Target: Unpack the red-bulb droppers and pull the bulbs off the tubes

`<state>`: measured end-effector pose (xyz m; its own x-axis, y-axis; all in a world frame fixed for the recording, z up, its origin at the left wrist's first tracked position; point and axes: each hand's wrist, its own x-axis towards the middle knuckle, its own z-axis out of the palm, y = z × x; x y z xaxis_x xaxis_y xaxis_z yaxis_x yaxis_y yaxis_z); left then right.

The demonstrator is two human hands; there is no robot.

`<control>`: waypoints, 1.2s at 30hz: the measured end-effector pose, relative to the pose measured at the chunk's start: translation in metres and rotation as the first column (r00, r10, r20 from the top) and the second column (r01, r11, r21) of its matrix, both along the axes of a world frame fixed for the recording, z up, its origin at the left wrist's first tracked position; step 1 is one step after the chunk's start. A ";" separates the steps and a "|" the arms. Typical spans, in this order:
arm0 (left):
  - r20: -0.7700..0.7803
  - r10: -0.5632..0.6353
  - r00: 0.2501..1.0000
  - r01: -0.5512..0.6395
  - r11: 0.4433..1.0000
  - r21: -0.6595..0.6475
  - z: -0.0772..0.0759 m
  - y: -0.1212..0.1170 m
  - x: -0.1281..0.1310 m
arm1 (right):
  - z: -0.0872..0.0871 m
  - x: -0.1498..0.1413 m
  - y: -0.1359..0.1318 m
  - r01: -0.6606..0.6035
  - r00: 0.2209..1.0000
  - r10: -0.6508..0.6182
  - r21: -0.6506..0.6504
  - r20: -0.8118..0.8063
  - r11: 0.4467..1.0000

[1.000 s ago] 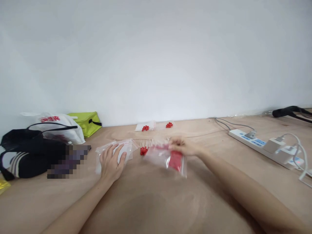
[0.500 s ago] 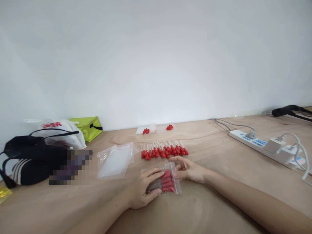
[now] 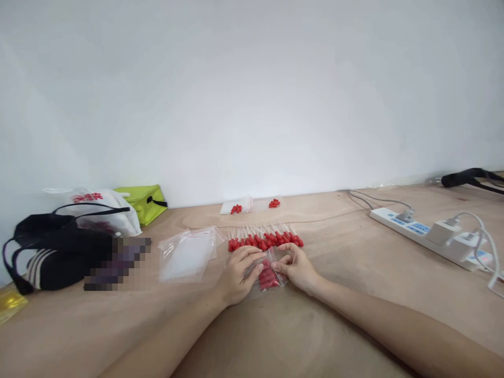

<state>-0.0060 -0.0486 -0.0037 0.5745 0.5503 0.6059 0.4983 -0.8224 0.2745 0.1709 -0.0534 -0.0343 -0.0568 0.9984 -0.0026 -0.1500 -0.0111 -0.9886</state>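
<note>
A small clear zip bag (image 3: 268, 279) with several red-headed sticks inside is held low over the table. My left hand (image 3: 239, 275) grips its left part, thumb in front and fingers over the top, covering the stick ends. On the other side, my right hand (image 3: 298, 268) pinches the bag's zip edge between thumb and fingers. Just beyond my hands lies a row of loose red-headed sticks (image 3: 262, 241), their pale thin ends pointing to the wall. To the left is a pile of flat clear zip bags (image 3: 184, 258).
Two zip bags with red pieces, one left (image 3: 236, 209) and one right (image 3: 274, 203), lie near the wall. A white power strip (image 3: 421, 233) with plugs and cables is at the right. On the left are a black bag (image 3: 66, 262), a white plastic bag (image 3: 118, 212) and a lime-green bag (image 3: 142, 202).
The held bag has shifted slightly away from me, nearer the row of sticks. My right hand has closed from a looser pose into a pinch on the zip edge.
</note>
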 end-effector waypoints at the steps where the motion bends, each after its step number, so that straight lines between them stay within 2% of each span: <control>1: -0.018 -0.001 1.000 0.001 1.000 0.015 0.000 0.003 0.003 | 0.000 -0.001 0.001 0.000 1.000 0.000 0.017 -0.004 1.000; 8: -0.155 -0.036 0.987 0.060 0.987 0.150 0.000 0.014 0.012 | 0.000 -0.003 -0.001 -0.027 1.000 0.026 0.070 0.007 0.997; 19: -0.213 -0.074 0.974 0.122 0.968 0.220 0.004 0.020 0.017 | 0.001 -0.001 0.000 -0.061 0.997 0.059 0.050 0.042 0.997; 26: -0.171 -0.089 0.981 0.125 0.970 0.210 0.004 0.019 0.017 | -0.003 0.001 0.002 -0.082 0.995 0.079 0.056 0.056 0.995; 36: -0.292 -0.058 0.955 0.096 0.988 0.119 0.009 0.017 0.017 | -0.001 0.001 0.000 -0.112 0.994 0.110 0.105 0.027 0.988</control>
<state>0.0115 -0.0319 0.0054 0.7720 0.4248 0.4729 0.4738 -0.8805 0.0174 0.1723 -0.0531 -0.0348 -0.1686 0.9806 0.1005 -0.1323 0.0785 -0.9881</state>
